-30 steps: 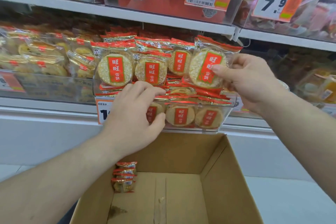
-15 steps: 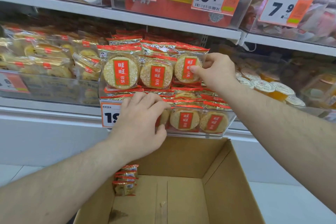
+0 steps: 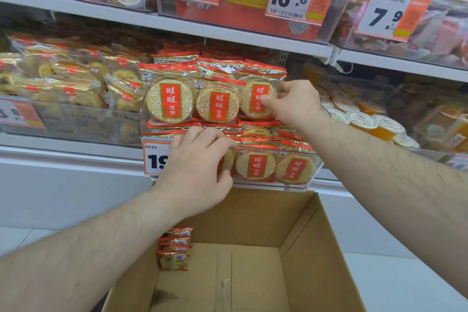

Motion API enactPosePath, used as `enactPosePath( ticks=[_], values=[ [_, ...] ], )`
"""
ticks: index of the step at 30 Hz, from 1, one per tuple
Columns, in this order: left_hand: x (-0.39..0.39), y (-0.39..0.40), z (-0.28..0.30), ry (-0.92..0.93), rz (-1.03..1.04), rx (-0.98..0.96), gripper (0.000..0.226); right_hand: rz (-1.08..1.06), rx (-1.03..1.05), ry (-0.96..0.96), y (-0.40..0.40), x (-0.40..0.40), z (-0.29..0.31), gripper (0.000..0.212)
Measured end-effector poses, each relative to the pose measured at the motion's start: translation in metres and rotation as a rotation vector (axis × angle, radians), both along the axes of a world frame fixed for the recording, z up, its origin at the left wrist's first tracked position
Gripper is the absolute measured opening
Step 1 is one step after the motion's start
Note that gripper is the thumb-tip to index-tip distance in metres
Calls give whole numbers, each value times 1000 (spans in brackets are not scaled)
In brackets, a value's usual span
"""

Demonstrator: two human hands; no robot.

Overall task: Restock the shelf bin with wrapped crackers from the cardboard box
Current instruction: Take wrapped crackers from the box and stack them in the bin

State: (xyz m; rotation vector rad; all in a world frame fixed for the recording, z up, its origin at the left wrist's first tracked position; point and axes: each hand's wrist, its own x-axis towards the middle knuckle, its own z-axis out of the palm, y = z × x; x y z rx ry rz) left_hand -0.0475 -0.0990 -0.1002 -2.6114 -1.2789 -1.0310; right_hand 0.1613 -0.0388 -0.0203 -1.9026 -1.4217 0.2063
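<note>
A clear shelf bin (image 3: 310,172) holds several wrapped round crackers with red labels. Three stand upright in its top row. My right hand (image 3: 293,105) pinches the rightmost cracker pack (image 3: 254,100) of that row, thumb on its front. My left hand (image 3: 195,167) grips the bin's front wall, fingers curled over the rim and thumb on the outside. Below stands the open cardboard box (image 3: 311,248), with a small stack of cracker packs (image 3: 174,248) in its back left corner.
A bin of yellow wrapped cakes (image 3: 65,83) sits to the left, jelly cups (image 3: 364,119) to the right. An upper shelf (image 3: 228,30) with price tags hangs close above the cracker bin. White shelf base and floor lie behind the box.
My right hand carried a cracker pack from the right into the bin's top row and set it upright beside the others. My left hand stayed on the bin front.
</note>
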Motion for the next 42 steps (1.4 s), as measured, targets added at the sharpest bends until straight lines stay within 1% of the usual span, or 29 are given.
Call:
enactPosePath(
  ticks=[2, 4, 9, 16, 18, 20, 21, 22, 23, 24, 25, 26, 27, 28, 29, 31, 32, 33, 34, 35, 36, 38, 40, 41, 42],
  values=[
    [0, 0, 0, -1, 3, -3, 44, 20, -9, 27, -5, 2, 0, 22],
    [0, 0, 1, 3, 8, -3, 44, 31, -16, 46, -9, 4, 0, 24],
    [2, -2, 4, -6, 13, 15, 45, 17, -25, 30, -16, 5, -3, 38],
    [4, -5, 5, -56, -47, 83, 42, -29, 8, -70, -34, 5, -4, 51],
    [4, -5, 5, -62, -80, 81, 41, -60, 4, -103, -38, 1, -6, 59],
    [4, -6, 5, -72, -129, 44, 41, -104, 58, -111, -47, -5, -8, 72],
    [3, -7, 6, -79, -161, 9, 40, -111, 130, -107, -55, -9, -10, 71],
    [2, -9, 6, -77, -197, -45, 38, -90, 223, -104, -64, -16, -13, 59],
    [0, -11, 5, -70, -239, -118, 34, -36, 306, -90, -75, -25, -18, 40],
    [-1, -14, 3, -58, -268, -208, 28, 27, 346, -69, -85, -36, -25, 23],
    [-2, -14, -1, -42, -289, -293, 22, 83, 354, -49, -93, -46, -35, 21],
    [-3, -15, -6, -20, -289, -369, 19, 131, 334, -29, -99, -56, -46, 26],
    [-5, -14, -12, 12, -279, -435, 17, 171, 293, -10, -102, -65, -59, 30],
    [-7, -13, -19, 86, -249, -508, 16, 207, 245, 7, -103, -72, -73, 32],
    [-10, -10, -27, 189, -221, -568, 17, 235, 184, 25, -102, -77, -88, 33],
    [-18, -5, -43, 470, -169, -690, 19, 248, 25, 75, -98, -84, -125, 31],
    [-23, -3, -51, 585, -147, -753, 14, 241, -69, 97, -96, -86, -147, 29],
    [-29, -1, -57, 663, -136, -800, 5, 243, -162, 111, -95, -87, -170, 26],
    [-34, 1, -64, 703, -129, -854, 14, 255, -261, 112, -94, -89, -195, 25],
    [-38, 1, -69, 709, -122, -903, 25, 276, -377, 99, -96, -93, -221, 24],
    [-41, 1, -74, 697, -110, -943, 31, 314, -501, 77, -98, -98, -247, 24],
    [-44, -2, -84, 705, -110, -980, 32, 446, -755, 40, -108, -112, -296, 19],
    [-45, -5, -96, 739, -133, -1060, 33, 607, -1002, 68, -124, -129, -331, 8],
    [-46, -7, -101, 754, -145, -1107, 33, 684, -1098, 102, -133, -137, -343, 13],
    [-47, -9, -106, 765, -151, -1155, 34, 749, -1171, 135, -142, -143, -355, 26]
  ],
)
